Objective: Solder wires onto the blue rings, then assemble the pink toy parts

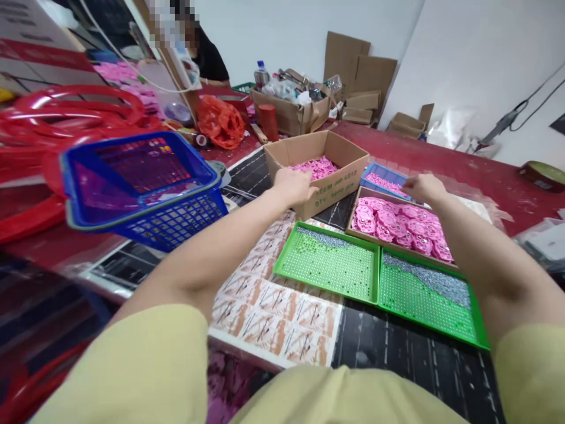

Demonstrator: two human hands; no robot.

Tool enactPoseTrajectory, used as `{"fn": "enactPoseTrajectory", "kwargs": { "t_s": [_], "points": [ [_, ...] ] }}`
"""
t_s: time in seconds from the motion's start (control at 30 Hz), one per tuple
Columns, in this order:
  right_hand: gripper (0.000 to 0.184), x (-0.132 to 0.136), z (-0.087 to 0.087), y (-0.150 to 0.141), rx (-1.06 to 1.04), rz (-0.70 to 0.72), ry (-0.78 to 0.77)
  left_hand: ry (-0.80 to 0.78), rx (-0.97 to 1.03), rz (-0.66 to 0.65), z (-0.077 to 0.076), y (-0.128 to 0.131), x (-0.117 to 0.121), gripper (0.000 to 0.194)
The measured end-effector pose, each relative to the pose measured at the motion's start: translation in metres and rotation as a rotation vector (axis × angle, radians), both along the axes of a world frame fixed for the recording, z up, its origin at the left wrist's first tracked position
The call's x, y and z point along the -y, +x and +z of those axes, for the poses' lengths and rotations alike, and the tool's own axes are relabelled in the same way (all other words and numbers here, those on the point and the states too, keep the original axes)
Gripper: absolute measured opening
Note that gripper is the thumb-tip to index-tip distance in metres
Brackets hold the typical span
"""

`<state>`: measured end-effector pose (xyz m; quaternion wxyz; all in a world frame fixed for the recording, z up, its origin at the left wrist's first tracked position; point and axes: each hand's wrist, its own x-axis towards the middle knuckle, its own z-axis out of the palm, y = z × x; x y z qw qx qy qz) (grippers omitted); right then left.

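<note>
My left hand point(293, 186) is at the near left side of a cardboard box point(335, 191), beside the small pink pieces point(318, 168) inside it. Its fingers are curled, and their tips are partly hidden. My right hand point(426, 188) hangs over the right end of a blue tray point(375, 172) with small pink bits. Those fingers are bent together, and what they hold, if anything, does not show. Between my forearms lies a shallow carton point(352, 227) of pink flower-like pieces point(397, 224). Nearer me, two green perforated trays point(326, 271) hold tiny silvery-grey bits.
A blue plastic basket point(176, 221) stands at left, before shiny red tubes point(79, 100). Printed sheeting point(265, 318) covers part of the table. Behind are a red plastic bag point(223, 122), a cluttered carton point(282, 115) and cardboard sheets point(359, 68). Another person point(212, 59) sits at the back.
</note>
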<state>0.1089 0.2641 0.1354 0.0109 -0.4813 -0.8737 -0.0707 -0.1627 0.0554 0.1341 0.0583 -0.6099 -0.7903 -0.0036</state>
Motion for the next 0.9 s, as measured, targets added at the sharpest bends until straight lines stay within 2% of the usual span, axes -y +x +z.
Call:
{"fn": "enactPoseTrajectory", "kwargs": {
  "t_s": [0.1,0.27,0.4,0.5,0.57,0.63,0.7,0.77,0.83,0.9],
  "points": [
    [0.026,-0.033,-0.012,-0.015,0.150,-0.033,-0.146,-0.082,-0.055,0.064,0.001,-0.016,0.008,0.051],
    [0.034,-0.064,-0.040,-0.039,0.290,-0.014,-0.265,-0.032,-0.157,0.132,-0.002,-0.026,0.035,0.053],
    [0.034,-0.074,-0.050,-0.048,0.352,-0.015,-0.267,-0.034,-0.159,0.118,-0.009,-0.026,0.046,0.057],
    [0.035,-0.072,-0.048,-0.049,0.360,-0.036,-0.206,-0.076,-0.135,0.101,-0.016,-0.025,0.047,0.056],
    [0.035,-0.066,-0.044,-0.047,0.346,-0.066,-0.134,-0.028,-0.100,0.107,-0.020,-0.025,0.047,0.052],
    [0.032,-0.058,-0.038,-0.043,0.324,-0.089,-0.060,0.141,-0.047,0.035,-0.022,-0.024,0.048,0.049],
    [0.029,-0.047,-0.030,-0.038,0.296,-0.095,0.003,0.366,0.033,-0.139,-0.024,-0.022,0.050,0.051],
    [0.029,-0.032,-0.020,-0.033,0.255,-0.092,0.068,0.520,0.141,-0.338,-0.028,-0.016,0.049,0.054],
    [0.032,-0.011,-0.007,-0.030,0.200,-0.083,0.140,0.560,0.288,-0.475,-0.036,-0.005,0.044,0.053],
    [0.037,0.015,0.007,-0.029,0.134,-0.067,0.220,0.557,0.505,-0.513,-0.045,0.007,0.036,0.056]
  ]
}}
